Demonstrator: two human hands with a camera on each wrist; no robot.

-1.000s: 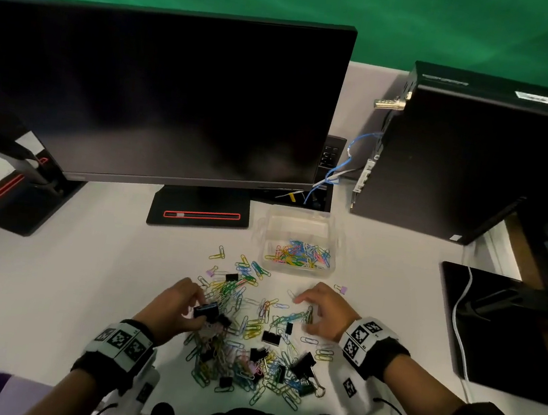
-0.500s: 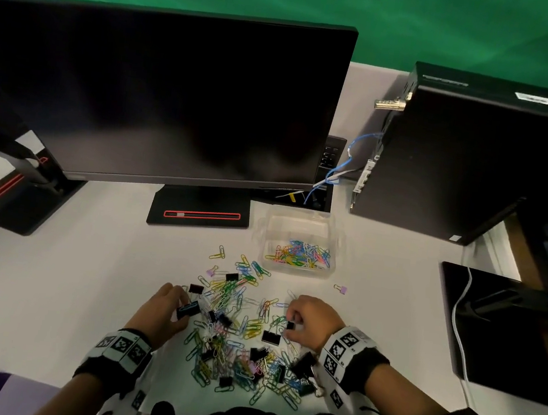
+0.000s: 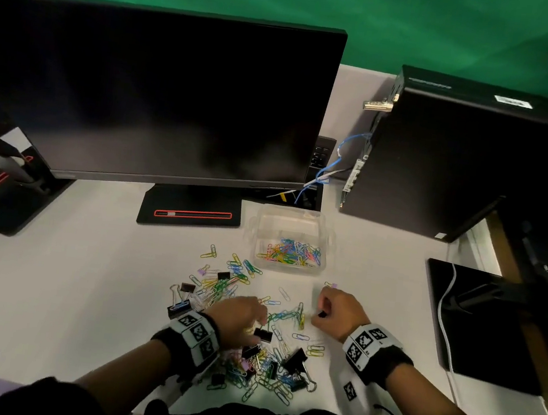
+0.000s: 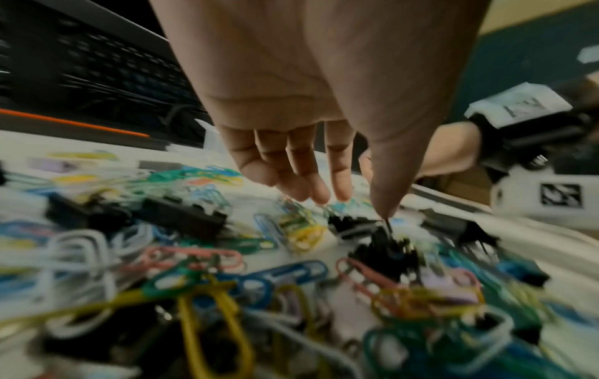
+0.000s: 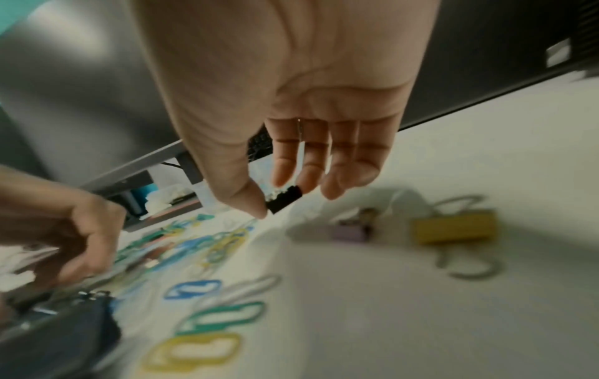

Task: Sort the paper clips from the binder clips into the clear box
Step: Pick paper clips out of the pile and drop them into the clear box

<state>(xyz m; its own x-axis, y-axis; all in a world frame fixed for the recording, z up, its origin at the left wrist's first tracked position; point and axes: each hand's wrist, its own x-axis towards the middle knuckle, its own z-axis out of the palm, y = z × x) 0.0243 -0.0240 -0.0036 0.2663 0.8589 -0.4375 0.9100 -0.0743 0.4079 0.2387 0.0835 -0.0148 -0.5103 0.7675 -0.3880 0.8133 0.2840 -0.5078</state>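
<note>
Head view: clear box (image 3: 291,240) part-filled, mixed pile (image 3: 248,352) remains mid-tabletop; right hand (image 3: 339,313) pinches black binder clip (image 5: 283,197), left hand (image 3: 238,316) relaxed.

White desk (image 3: 49,283) under dim light — black monitor (image 3: 148,95) at centre, green backdrop (image 3: 358,14) behind it, black computer tower (image 3: 461,161) right of monitor.
</note>
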